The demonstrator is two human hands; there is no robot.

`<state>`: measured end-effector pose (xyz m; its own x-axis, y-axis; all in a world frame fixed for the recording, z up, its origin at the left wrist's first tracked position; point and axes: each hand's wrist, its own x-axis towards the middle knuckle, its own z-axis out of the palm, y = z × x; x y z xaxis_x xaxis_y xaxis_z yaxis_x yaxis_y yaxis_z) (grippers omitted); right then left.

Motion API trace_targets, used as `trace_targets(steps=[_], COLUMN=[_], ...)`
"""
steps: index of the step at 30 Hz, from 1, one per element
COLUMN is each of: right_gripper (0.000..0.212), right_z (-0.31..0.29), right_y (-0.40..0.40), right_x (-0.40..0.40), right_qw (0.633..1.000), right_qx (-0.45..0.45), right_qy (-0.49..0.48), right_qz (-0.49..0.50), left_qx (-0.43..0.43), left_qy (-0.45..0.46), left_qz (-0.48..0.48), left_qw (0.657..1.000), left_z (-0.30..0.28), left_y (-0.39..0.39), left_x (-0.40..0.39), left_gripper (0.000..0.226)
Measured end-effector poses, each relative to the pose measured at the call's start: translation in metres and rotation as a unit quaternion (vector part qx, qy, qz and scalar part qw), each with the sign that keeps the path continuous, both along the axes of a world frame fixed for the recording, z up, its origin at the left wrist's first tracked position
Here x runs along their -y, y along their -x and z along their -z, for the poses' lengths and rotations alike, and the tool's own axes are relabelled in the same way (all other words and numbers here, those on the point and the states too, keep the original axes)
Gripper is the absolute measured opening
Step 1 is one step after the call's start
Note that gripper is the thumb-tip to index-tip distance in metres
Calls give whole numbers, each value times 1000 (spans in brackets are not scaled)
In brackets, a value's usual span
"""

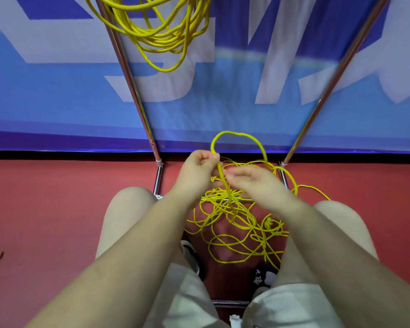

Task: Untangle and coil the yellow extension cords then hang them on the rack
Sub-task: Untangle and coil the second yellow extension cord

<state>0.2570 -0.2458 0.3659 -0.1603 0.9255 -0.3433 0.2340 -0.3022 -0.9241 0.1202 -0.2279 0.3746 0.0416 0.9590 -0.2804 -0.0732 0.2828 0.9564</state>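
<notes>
A tangled heap of yellow cord [237,223] lies on the red floor between my knees. My left hand [197,171] pinches a strand of it; the strand arcs up in a loop [237,134] above my hands and drops back into the heap. My right hand [258,183] is close beside the left, blurred, with its fingers near the same strand; whether it holds the cord is unclear. A coiled bundle of yellow cord [161,31] hangs from the chrome rack [128,74] at the top of view.
The rack's two chrome uprights [336,74] slant down to a low base frame [159,178] at the floor. A blue and white banner [57,91] stands behind it. My knees [126,204] and shoes [263,278] flank the heap.
</notes>
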Motion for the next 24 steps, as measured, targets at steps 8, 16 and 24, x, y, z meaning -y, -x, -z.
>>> trace_targets(steps=[8,16,24], right_gripper=[26,11,13], right_z=[26,-13,-33], right_y=[-4,-1,-3], right_x=[14,-24,-39], right_qw=[974,944,913], right_qx=[163,-228,-320], right_qy=[-155,89,103], right_qz=[-25,223,232], left_qx=[225,-63,-184], left_qy=[81,16,-136], left_qz=[-121,118,34], left_qw=[963,991,973], left_z=[-19,32,19], left_y=[9,4,-3], left_x=[-21,9,9], left_gripper=[23,14,11])
